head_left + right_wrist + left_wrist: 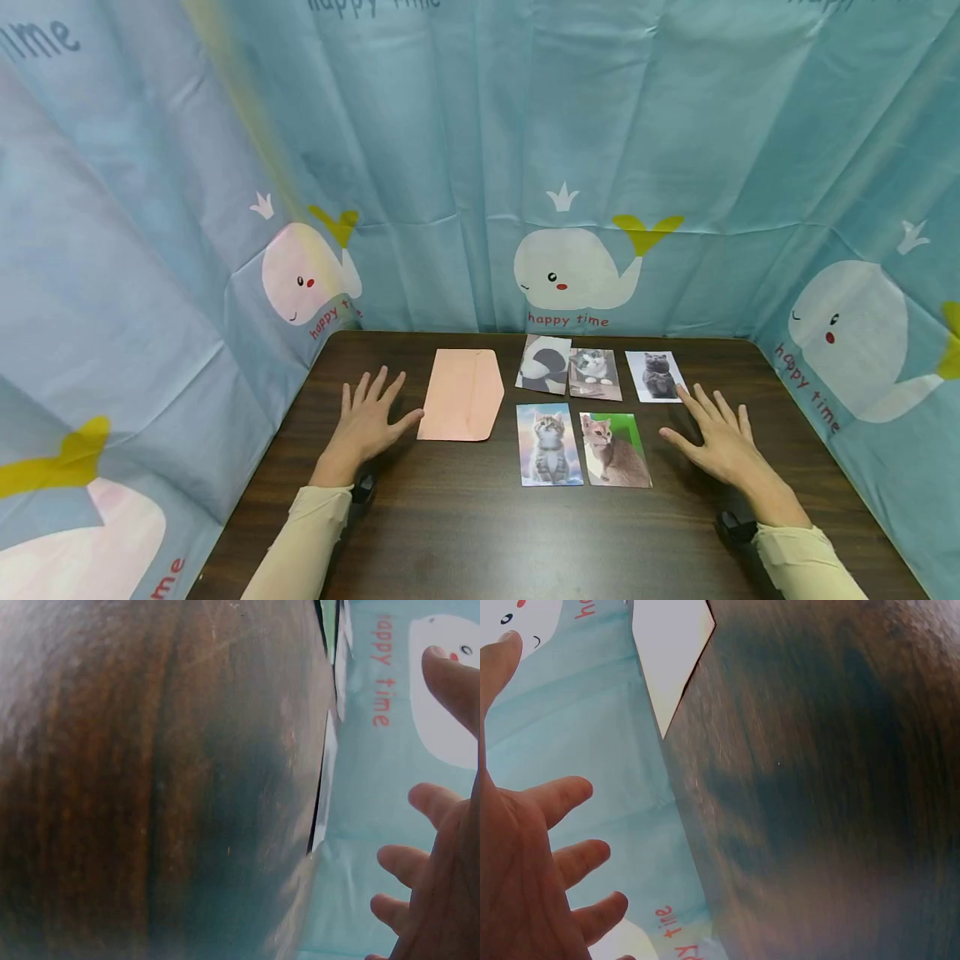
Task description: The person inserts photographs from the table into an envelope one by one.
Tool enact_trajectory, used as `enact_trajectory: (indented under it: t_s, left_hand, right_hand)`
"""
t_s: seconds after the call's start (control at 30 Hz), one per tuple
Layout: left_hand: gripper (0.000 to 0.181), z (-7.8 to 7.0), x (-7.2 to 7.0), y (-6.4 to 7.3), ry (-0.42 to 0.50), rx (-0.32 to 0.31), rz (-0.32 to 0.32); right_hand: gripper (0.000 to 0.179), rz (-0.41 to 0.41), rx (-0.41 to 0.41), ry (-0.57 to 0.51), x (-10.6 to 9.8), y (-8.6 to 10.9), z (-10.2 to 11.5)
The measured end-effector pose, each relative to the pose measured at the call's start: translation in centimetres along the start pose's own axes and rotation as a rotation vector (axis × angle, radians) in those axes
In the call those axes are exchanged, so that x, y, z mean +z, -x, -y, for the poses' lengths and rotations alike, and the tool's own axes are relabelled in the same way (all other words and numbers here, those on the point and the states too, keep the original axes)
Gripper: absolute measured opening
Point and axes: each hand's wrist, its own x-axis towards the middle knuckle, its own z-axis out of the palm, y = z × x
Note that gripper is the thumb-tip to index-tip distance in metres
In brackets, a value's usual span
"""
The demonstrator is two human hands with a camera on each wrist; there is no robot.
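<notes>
My left hand (367,425) hovers over the left side of the table with fingers spread, holding nothing. Its thumb tip is close to the left edge of a pink envelope (459,396), whose pointed flap faces right. My right hand (717,437) is spread over the right side, also holding nothing. Its index fingertip appears beside a photo card of a dark grey cat (654,375). Left of that hand lie a brown kitten card with green background (611,454), a tabby kitten card (549,446), a grey-and-white kitten card (594,372) and a black-and-white card (543,364).
The dark wooden table (450,533) ends at a light blue curtain (420,275) printed with white whales, which hangs behind it and along both sides. Dark wrist devices sit on the left wrist (363,487) and right wrist (735,527).
</notes>
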Motion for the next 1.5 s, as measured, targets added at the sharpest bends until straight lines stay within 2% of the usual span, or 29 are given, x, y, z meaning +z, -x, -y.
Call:
enact_trajectory:
  t_s: [0.2, 0.43, 0.6, 1.0, 1.3, 1.5]
  left_hand:
    - [0.092, -0.2, 0.2, 0.0, -0.002, 0.005, -0.004]
    - [0.095, -0.5, 0.8, -0.5, 0.005, 0.003, 0.026]
    - [0.098, -1.0, 1.1, -1.0, 0.001, -0.005, 0.032]
    - [0.102, -2.8, 1.6, -2.7, 0.039, -0.038, 0.096]
    - [0.103, -3.7, 2.7, -4.0, 0.03, -0.056, 0.104]
    - [0.11, -4.6, 3.3, -4.6, 0.027, -0.108, 0.139]
  right_hand:
    - [0.097, 0.006, 0.004, -0.004, 0.1, 0.1, 0.0]
    - [0.096, 0.015, 0.0, -0.005, -0.1, -0.3, 0.1]
    - [0.095, 0.006, -0.009, 0.01, -0.1, -1.4, 0.0]
    - [0.099, 0.029, 0.011, 0.019, -0.4, -4.1, -0.4]
    - [0.099, 0.031, 0.031, 0.034, -0.3, -6.0, -1.2]
    - [0.101, 0.026, 0.065, 0.004, 0.2, -7.0, -1.8]
